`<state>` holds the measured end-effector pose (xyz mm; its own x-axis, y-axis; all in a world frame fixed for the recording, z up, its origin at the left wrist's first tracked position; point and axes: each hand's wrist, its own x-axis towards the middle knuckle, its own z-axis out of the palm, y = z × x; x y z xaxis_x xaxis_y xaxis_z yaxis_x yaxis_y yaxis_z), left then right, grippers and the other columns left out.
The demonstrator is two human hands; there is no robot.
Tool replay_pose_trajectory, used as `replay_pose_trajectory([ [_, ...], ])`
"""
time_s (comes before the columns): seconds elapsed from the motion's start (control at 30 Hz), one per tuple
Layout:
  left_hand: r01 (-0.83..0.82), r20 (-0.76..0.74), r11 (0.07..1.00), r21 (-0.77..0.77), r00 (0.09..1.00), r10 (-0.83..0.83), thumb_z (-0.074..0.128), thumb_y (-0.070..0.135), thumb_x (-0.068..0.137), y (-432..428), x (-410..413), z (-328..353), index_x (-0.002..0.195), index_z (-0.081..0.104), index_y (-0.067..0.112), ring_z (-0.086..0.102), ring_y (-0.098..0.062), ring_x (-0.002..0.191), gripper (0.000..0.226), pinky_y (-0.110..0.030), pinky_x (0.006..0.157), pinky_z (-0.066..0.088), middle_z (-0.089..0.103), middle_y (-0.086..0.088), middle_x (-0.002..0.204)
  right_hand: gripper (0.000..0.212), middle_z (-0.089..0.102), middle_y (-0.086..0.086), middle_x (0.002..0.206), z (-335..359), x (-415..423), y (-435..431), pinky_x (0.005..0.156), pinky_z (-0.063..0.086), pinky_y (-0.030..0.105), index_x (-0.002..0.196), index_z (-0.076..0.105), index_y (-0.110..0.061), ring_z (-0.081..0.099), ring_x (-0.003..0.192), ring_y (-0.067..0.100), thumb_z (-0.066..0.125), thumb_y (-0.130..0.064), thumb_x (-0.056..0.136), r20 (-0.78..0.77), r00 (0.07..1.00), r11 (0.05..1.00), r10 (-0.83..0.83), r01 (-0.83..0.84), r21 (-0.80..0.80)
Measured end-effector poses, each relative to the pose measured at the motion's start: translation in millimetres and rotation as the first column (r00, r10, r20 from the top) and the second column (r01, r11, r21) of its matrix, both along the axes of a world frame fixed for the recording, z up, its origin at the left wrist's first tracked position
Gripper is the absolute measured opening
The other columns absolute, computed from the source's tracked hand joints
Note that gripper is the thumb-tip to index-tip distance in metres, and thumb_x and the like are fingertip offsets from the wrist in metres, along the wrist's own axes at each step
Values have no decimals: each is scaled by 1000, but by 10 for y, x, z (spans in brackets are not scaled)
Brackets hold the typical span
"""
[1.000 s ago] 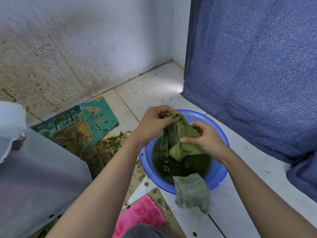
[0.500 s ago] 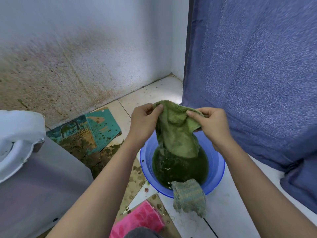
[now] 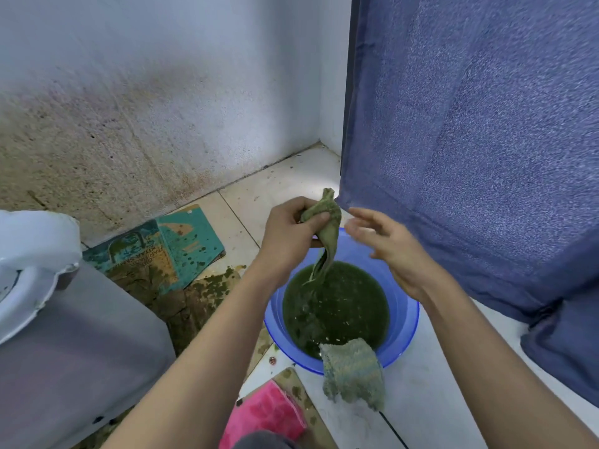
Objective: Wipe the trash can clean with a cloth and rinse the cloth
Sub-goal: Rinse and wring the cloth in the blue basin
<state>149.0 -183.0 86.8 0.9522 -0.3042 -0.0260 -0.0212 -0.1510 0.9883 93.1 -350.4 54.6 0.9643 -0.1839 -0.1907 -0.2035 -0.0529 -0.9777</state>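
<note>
**Left hand holds wet cloth over basin, right hand free**

- Left hand (image 3: 288,228): fingers pressed around the bunched green cloth (image 3: 325,228), thumb across the front. One corner sticks up above the fist; the rest hangs down in a twisted tail.
- Tail's lower end reaches the dark green water (image 3: 343,299); can't tell whether it touches or dips below the surface.
- Right hand (image 3: 389,244): fingers spread and loose, holding nothing, just right of the cloth and not touching it. Slight motion blur.
- Blue basin (image 3: 405,322) sits on the white tiled floor (image 3: 418,390), under both hands.
- Second cloth (image 3: 351,367), grey-green knit, draped over the basin's near rim, hanging outside onto the floor.
- Trash can (image 3: 74,361): grey body at lower left, white lid (image 3: 32,264) tilted open. Well apart from both hands.
- Pink cloth (image 3: 262,413) at bottom edge, lying on stained cardboard (image 3: 194,299).
- Teal printed board (image 3: 168,251) flat on the floor by the stained wall (image 3: 97,150).
- Blue curtain (image 3: 479,140) hangs at right, just behind the right hand.
</note>
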Motion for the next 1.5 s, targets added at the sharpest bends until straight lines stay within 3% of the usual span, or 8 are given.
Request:
replay_pose_trajectory([
  [0.13, 196, -9, 980, -14, 980, -196, 60, -1, 94, 42, 123, 238, 90, 65, 6, 65, -12, 65, 10, -28, 63, 59, 66, -10, 78, 115, 44, -18, 143, -584, -65, 130, 95, 40, 26, 148, 35, -37, 45, 128, 5, 94, -42, 49, -168, 971, 985, 169, -161, 64],
  [0.27, 230, 27, 969, 94, 972, -233, 59, -3, 94, 85, 314, 316, 97, 69, 7, 65, -14, 73, 15, -35, 73, 60, 68, -8, 82, 79, 72, -3, 120, -908, -70, 281, 95, 49, 29, 141, 50, -19, 68, 108, 11, 83, -33, 70, -168, 973, 929, 161, -91, 360],
  [0.47, 166, 226, 950, 264, 947, -229, 65, -2, 87, 74, 151, -71, 101, 74, 8, 69, -21, 96, 19, -32, 88, 55, 74, -7, 104, 97, 65, 18, 119, -1091, -106, 208, 91, 50, 63, 131, 62, -8, 65, 100, 35, 86, -63, 55, -105, 970, 451, 221, -6, 893],
  [0.63, 241, 252, 474, 847, 602, -757, 55, 29, 94, 312, -207, -760, 153, 34, 30, 6, -12, 153, 62, -47, 122, 3, 19, 15, 163, 96, 69, 16, 120, -1044, -3, 94, 78, 59, 53, 118, 72, -11, 70, 103, 33, 96, -54, 36, -42, 958, 459, 284, -98, 883],
  [0.77, 182, 165, 317, 931, 565, -808, 67, 36, 87, 413, -32, -1094, 153, -20, 37, -23, -20, 150, 110, -61, 116, -12, -26, 20, 161, 49, 72, 8, 84, -853, 91, 136, 56, 55, 26, 102, 67, -7, 70, 73, 18, 93, -9, 60, -180, 837, 731, 517, -322, 602],
  [0.87, 149, 269, 425, 893, 580, -769, 74, 19, 74, 275, 164, -1287, 156, 16, 18, 38, -45, 134, 101, -59, 105, 40, 29, -8, 160, 26, 69, 9, 72, -794, 263, 314, 58, 50, 25, 85, 67, -6, 67, 66, 20, 67, 17, 76, -343, 808, 858, 479, -348, 377],
  [0.97, 105, 248, 412, 905, 658, -711, 76, 8, 70, 114, 339, -1411, 123, 54, -2, 52, -39, 96, 59, -49, 77, 50, 59, -21, 113, 23, 59, 12, 70, -831, 423, 432, 49, 41, 23, 77, 63, -9, 57, 61, 24, 73, 9, 67, -493, 818, 946, 295, -322, 31],
  [1.5, 587, -339, 377, 716, 765, -548, 72, 7, 72, -83, 384, -1622, 89, 60, 9, 60, -25, 81, 21, -32, 68, 46, 63, -7, 86, 23, 65, 9, 100, -1230, 172, 506, 64, 41, 34, 105, 52, -15, 64, 90, 31, 63, -16, 85, -372, 917, 382, 146, -399, -834],
])
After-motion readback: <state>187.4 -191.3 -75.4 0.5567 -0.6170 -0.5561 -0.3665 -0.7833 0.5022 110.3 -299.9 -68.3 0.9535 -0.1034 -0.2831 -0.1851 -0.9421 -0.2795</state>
